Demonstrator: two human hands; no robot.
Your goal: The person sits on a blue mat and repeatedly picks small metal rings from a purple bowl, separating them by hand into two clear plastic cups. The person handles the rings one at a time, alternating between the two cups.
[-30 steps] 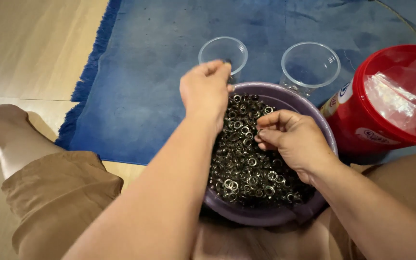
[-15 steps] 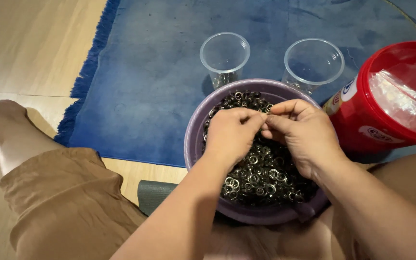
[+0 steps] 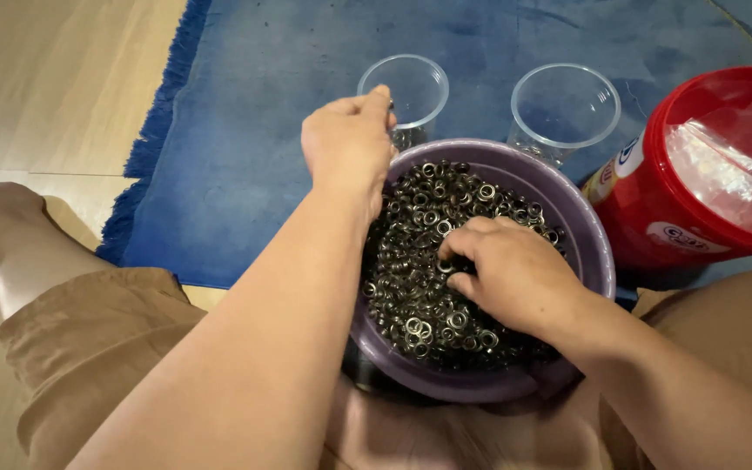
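Here, metal rings (image 3: 428, 261) under right hand (image 3: 515, 274) fingertips.

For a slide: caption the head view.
Left hand at a clear cup, right hand in a purple bowl of metal rings.

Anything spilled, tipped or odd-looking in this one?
Nothing stands out. The small metal rings all sit inside the purple plastic bowl; both clear plastic cups stand upright on the blue rug. Left hand is at one cup's rim, right hand in the rings.
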